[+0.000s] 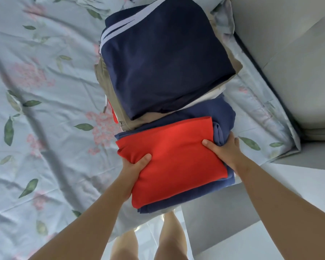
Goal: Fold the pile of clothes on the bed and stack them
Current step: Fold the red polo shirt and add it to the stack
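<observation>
Folded red garment (176, 162) lies flat on a folded blue garment (222, 111), the two making one small bundle held between both hands at the near edge of the bed. Left hand (133, 171) grips the bundle's left side, thumb pressed on the red cloth, fingers tucked under and out of sight. Right hand (226, 149) grips the opposite side, thumb on the red top, fingers curled round the blue fold beside it. Whether the bundle rests on the bed sheet (45, 128) or is lifted just clear cannot be told; its near corner hangs past the mattress edge. Just beyond the hands, close against the bundle's far edge, sits a taller stack: navy garment (165, 68) with white stripes on top, khaki garment (106, 85) under it, a sliver of white cloth (217, 92) lower down. Count: two hands, two piles; two pieces in the held pile, at least three in the far one, further layers hidden. No loose unfolded clothing shows. Judged step: folding looks finished, stacking in hand. Next move likely calls for lifting the bundle level, both sides squeezed evenly so the red piece does not slide, then setting it square on the navy top. Below the hands, the person's bare legs (169, 239); right of the grip, a grey surface (298, 76).
</observation>
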